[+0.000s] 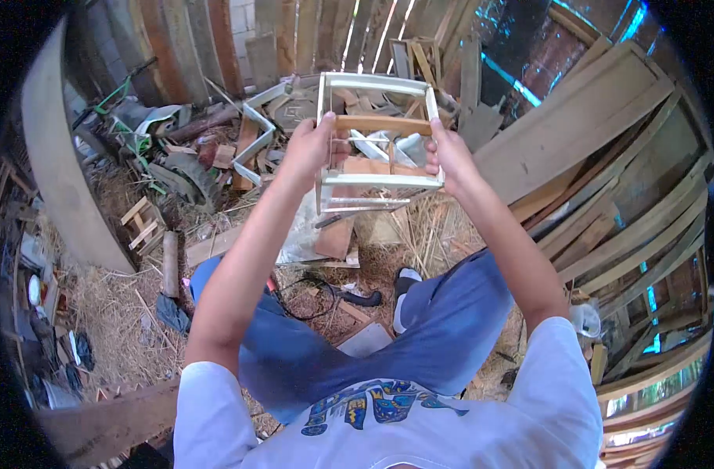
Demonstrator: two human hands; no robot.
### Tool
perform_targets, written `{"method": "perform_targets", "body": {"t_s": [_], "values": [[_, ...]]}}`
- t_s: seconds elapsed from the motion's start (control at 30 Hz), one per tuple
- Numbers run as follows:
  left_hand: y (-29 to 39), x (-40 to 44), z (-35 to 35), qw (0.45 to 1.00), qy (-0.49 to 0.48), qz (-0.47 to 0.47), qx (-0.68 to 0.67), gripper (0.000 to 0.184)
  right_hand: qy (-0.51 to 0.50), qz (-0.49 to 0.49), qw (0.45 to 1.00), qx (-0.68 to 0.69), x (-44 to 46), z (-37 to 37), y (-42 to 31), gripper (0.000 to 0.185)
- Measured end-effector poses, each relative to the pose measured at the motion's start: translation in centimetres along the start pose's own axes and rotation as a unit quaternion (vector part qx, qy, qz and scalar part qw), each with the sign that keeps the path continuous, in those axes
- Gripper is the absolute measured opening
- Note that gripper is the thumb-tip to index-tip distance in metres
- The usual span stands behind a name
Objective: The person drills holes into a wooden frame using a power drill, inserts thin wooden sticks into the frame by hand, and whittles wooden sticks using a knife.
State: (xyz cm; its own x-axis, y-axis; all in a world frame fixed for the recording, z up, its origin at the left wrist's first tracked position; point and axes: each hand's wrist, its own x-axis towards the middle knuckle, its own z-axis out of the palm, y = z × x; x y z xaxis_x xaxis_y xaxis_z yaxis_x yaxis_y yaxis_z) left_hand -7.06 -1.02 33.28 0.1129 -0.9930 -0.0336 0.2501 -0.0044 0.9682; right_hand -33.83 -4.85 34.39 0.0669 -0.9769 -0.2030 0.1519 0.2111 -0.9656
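Both my arms are stretched forward, holding up a small wooden frame [380, 180] made of pale, white-looking strips with a browner crossbar [380, 123]. My left hand [312, 148] is closed round its left side, thumb near the crossbar's end. On the opposite side my right hand [448, 156] grips the frame, fingers curled round the edge. Through its openings I see scrap wood behind it. Beneath, on the ground between my legs, lie a black-handled tool [360, 298] and a dark cable [330, 306]; the tool's kind is hard to make out.
Straw and wood scraps cover the ground. A small slatted wooden piece [142, 225] and a short log [170, 264] lie to the left, near a tall curved board [68, 156]. Long planks [576, 117] lean on the right. A plank wall [279, 39] stands behind.
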Motion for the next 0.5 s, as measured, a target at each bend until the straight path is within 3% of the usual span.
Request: {"method": "perform_targets", "body": {"t_s": [0.1, 0.13, 0.2, 0.37, 0.5], "values": [[-1.0, 4.0, 0.2, 0.986, -0.114, -0.02, 0.123, 0.067, 0.039, -0.003, 0.999, 0.037, 2.6, -3.5, 0.0, 0.042], [-3.4, 6.7, -0.9, 0.99, -0.091, -0.035, 0.106, 0.073, 0.051, -0.002, 0.998, 0.044, 4.0, -5.3, 0.3, 0.042], [-4.1, 6.3, -0.8, 0.993, -0.049, -0.05, 0.1, 0.075, 0.085, 0.014, 0.993, 0.075, 7.3, -9.1, 1.4, 0.044], [-10.1, 4.5, -2.8, 0.979, -0.053, -0.139, 0.142, 0.069, 0.189, 0.052, 0.974, 0.114, 13.3, -16.0, 4.7, 0.041], [-11.0, 3.6, -2.9, 0.963, -0.073, -0.207, 0.158, 0.065, 0.194, 0.061, 0.972, 0.118, 18.8, -22.2, 10.4, 0.041]]}}
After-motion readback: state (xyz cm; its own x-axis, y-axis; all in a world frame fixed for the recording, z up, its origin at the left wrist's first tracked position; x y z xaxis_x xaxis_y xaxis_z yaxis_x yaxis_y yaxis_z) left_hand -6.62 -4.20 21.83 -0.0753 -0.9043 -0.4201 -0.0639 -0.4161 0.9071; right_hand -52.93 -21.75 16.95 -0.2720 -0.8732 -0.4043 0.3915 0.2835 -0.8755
